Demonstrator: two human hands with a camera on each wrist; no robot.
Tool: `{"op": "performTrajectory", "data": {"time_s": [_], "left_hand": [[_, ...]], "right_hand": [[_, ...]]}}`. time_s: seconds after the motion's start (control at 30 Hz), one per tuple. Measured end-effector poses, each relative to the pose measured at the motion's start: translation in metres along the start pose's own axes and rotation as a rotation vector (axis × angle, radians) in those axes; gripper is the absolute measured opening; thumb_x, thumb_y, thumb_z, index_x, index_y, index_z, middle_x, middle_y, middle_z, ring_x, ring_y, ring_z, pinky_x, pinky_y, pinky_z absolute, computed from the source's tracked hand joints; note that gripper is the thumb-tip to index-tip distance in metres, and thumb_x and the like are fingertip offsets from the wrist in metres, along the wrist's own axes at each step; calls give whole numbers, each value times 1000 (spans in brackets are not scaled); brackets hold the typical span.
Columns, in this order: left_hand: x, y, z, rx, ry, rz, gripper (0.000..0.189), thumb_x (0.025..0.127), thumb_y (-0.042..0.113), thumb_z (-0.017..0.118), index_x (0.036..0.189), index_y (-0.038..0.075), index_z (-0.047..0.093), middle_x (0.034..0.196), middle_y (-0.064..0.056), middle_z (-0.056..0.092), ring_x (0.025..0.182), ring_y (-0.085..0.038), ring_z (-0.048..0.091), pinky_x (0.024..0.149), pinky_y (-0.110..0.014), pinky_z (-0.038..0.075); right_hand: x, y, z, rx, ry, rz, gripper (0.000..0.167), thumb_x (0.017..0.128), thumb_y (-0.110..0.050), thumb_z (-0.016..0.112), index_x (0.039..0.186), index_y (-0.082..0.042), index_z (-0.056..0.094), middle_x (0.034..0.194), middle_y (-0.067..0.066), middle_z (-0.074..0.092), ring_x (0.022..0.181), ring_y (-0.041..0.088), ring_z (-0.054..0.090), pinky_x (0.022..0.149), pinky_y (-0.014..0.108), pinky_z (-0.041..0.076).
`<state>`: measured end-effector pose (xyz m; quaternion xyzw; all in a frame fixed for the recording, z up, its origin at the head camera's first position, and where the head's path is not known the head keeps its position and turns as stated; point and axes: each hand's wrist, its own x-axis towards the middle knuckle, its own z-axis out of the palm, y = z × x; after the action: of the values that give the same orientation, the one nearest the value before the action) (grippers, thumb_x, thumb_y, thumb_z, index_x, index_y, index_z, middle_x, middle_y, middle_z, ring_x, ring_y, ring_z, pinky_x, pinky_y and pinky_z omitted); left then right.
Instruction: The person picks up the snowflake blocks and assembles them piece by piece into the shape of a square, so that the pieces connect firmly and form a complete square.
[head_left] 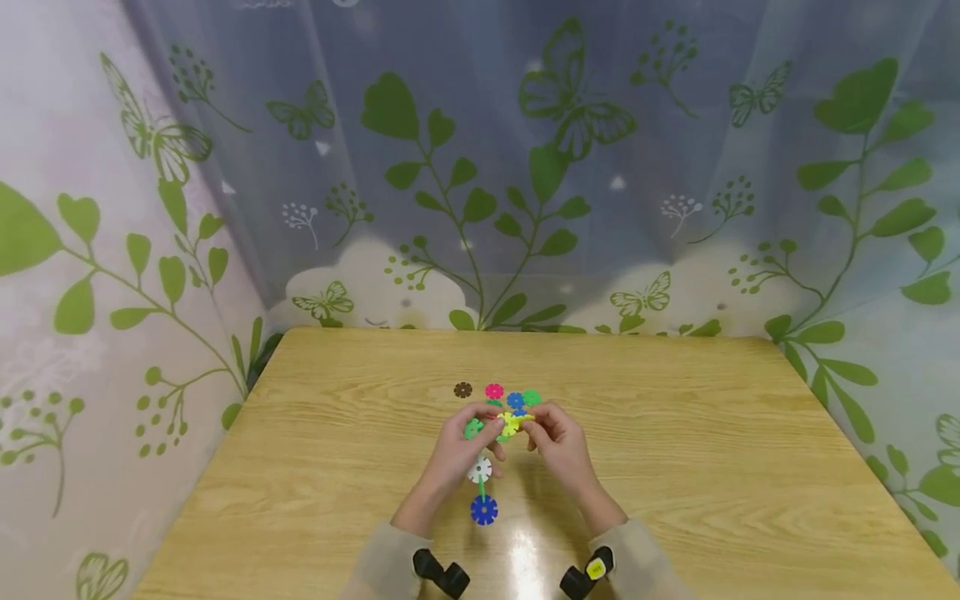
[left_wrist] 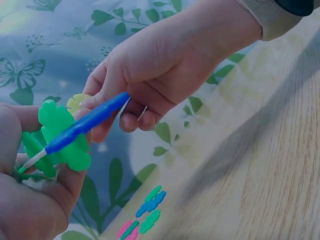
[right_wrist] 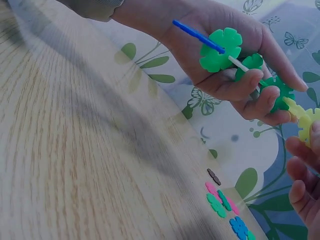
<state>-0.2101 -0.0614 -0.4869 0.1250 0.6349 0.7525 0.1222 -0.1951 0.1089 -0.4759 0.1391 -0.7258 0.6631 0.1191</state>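
My left hand (head_left: 459, 446) holds a chain of slotted plastic discs linked edge to edge. Along it are a green disc (right_wrist: 221, 50), a white disc (head_left: 480, 469) and, at its near end, a dark blue disc (head_left: 483, 509) hanging below the palm. At the chain's far end is a yellow disc (head_left: 508, 424), by the left thumb and fingertips. Between thumb and fingers, my right hand (head_left: 562, 443) pinches yellow plastic (right_wrist: 306, 129) there. Whether the yellow parts are fully slotted together cannot be told. Fingers hide part of the chain's middle.
Loose discs lie on the wooden table (head_left: 337, 433) just beyond the hands: a brown disc (head_left: 462, 390), a pink disc (head_left: 494, 391), a blue disc (head_left: 515, 401) and a green disc (head_left: 532, 397) among them. A patterned curtain (head_left: 480, 167) hangs behind the table's far edge.
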Motion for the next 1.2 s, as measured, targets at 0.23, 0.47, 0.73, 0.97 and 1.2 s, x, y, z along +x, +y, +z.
{"op": "performTrajectory", "data": {"time_s": [0.23, 0.47, 0.73, 0.97, 1.2], "left_hand": [[-2, 2, -1, -24, 8, 11, 40, 89, 23, 64, 120, 0, 53, 105, -14, 50, 64, -17, 59, 48, -32, 57], [-3, 1, -5, 1, 24, 7, 39, 89, 22, 65, 119, 0, 54, 104, -13, 51, 67, -18, 60, 52, -42, 58], [-2, 2, -10, -8, 25, 7, 36, 92, 13, 59, 123, -4, 50, 107, -17, 49, 68, -20, 60, 55, -51, 56], [-4, 3, -9, -7, 43, 8, 35, 91, 15, 61, 121, -2, 52, 104, -14, 50, 67, -19, 60, 52, -41, 58], [-4, 1, -11, -9, 57, 23, 35, 92, 16, 59, 122, -1, 51, 105, -11, 50, 68, -18, 60, 52, -40, 58]], "right_hand": [[-1, 2, -2, 1, -28, -23, 6, 87, 9, 58, 93, 9, 58, 78, 26, 59, 59, 28, 52, 49, 21, 46], [-1, 6, -8, -31, -12, 23, 11, 87, 7, 58, 98, 9, 60, 84, 29, 62, 67, 7, 57, 52, 29, 52], [6, 15, -18, -72, 56, 78, 11, 88, 8, 57, 97, 14, 59, 82, 28, 63, 66, 7, 58, 53, 34, 54], [14, 43, -23, -89, 94, 96, 8, 87, 6, 59, 94, 10, 62, 82, 29, 62, 63, 13, 57, 49, 26, 50], [23, 65, -25, -254, 111, 88, 7, 85, -2, 66, 92, 0, 65, 80, 16, 65, 64, 19, 56, 52, 19, 46]]}}
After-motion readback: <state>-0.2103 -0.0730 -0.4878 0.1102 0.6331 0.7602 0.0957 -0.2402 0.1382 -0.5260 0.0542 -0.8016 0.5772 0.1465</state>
